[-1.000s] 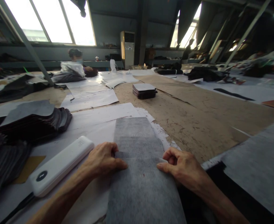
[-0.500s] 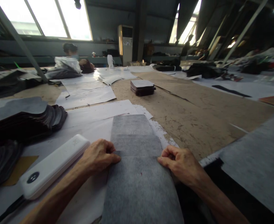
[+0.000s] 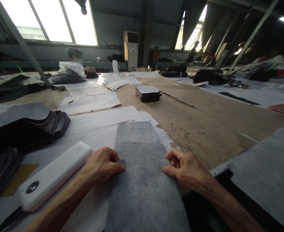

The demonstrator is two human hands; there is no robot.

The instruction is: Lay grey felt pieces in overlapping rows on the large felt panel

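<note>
Head view: left hand [image 3: 103, 165] pinches the left edge of the grey felt sheet [image 3: 142, 180], fingers curled under, thumb on top. Right hand [image 3: 185, 167] pinches the right edge likewise. Sheet lies flat between both grips, over white paper [image 3: 96, 125]. White case [image 3: 52, 175] just left of the left grip.

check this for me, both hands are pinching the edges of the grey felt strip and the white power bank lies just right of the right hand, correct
Not quite. The white power bank lies to the left of the left hand, not right of the right hand, as the head view shows. The rest holds: both hands pinch the edges of the grey felt strip.
</note>
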